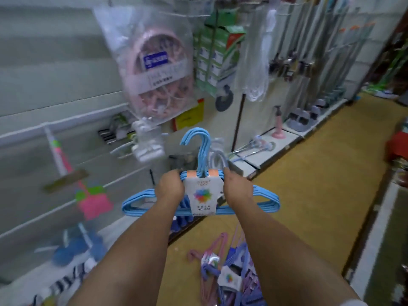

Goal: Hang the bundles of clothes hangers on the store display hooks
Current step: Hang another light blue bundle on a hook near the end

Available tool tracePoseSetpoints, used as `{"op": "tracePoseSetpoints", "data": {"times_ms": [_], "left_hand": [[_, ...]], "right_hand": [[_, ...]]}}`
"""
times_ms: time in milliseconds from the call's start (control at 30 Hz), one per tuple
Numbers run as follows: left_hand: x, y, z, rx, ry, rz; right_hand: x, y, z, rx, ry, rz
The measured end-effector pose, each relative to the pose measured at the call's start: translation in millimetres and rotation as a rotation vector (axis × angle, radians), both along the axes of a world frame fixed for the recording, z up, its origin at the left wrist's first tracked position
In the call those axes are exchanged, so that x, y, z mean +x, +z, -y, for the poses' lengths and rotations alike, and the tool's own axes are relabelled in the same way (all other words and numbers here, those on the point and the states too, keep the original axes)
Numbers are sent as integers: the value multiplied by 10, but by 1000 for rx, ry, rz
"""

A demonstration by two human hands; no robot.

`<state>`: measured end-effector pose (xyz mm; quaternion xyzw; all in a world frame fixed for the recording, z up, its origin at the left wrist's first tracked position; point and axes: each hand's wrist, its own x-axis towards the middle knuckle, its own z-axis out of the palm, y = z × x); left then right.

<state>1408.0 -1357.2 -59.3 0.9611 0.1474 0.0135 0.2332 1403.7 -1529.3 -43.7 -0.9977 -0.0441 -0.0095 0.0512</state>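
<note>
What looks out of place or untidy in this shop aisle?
More hanger bundles, pink and purple, lie in a loose heap on the yellow floor instead of on hooks. The blue bundle is held up by the left hand and right hand.

Shop aisle. Yellow-brown floor (309, 195). Pale slatted display wall (55, 74) on left, hung with bagged goods; low white shelf base (276, 149) along it.
</note>
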Motion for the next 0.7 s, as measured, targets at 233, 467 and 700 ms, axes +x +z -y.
{"op": "tracePoseSetpoints", "data": {"times_ms": [233, 467, 700], "left_hand": [[-778, -42, -841, -26, 283, 4], [-1726, -55, -1694, -19, 570, 10], [-2921, -34, -2485, -51, 841, 14]], "right_hand": [[-260, -46, -905, -4, 303, -73], [-754, -88, -1966, -42, 570, -34], [-1591, -76, -3060, -29, 834, -27]]}}
